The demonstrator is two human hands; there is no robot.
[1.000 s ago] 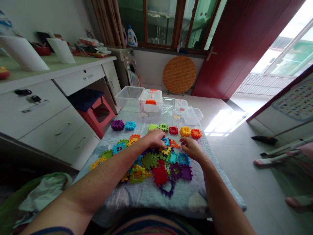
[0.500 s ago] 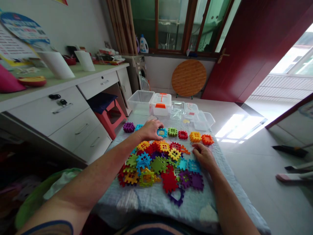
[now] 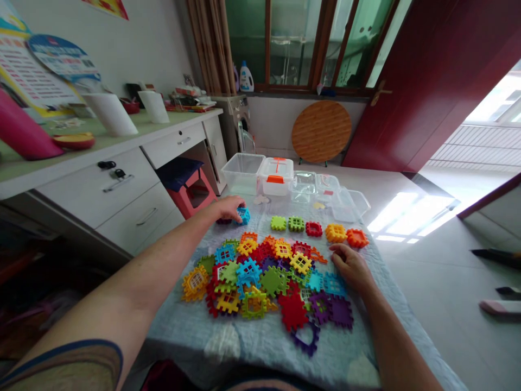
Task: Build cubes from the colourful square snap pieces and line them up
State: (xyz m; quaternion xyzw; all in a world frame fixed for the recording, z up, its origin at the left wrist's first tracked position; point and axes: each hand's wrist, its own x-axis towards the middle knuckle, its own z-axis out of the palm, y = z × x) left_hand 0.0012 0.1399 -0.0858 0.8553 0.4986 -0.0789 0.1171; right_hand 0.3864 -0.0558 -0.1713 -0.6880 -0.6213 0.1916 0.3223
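Note:
Several plastic waffle blocks in many colours lie in a loose pile (image 3: 260, 279) on a pale blue quilted cover (image 3: 252, 347). My left hand (image 3: 228, 209) reaches past the pile, its fingertips gripping a blue waffle block (image 3: 243, 216) beside a purple block (image 3: 223, 221), which it partly hides. My right hand (image 3: 350, 266) rests at the pile's right edge, fingers apart and empty, next to a purple block (image 3: 341, 312). A row of separate blocks, including a green one (image 3: 278, 222) and an orange one (image 3: 357, 238), stands beyond.
Past the cover stand a clear plastic box (image 3: 243, 174), a white case with an orange latch (image 3: 275, 176) and further clear containers (image 3: 303, 186). White drawers (image 3: 97, 187) and a red stool (image 3: 189, 193) are at left; a tiled floor (image 3: 427, 304) lies at right.
My left hand has moved left, carrying the blue block from the far row to the purple block. My right hand has shifted slightly right. The camera view has also shifted.

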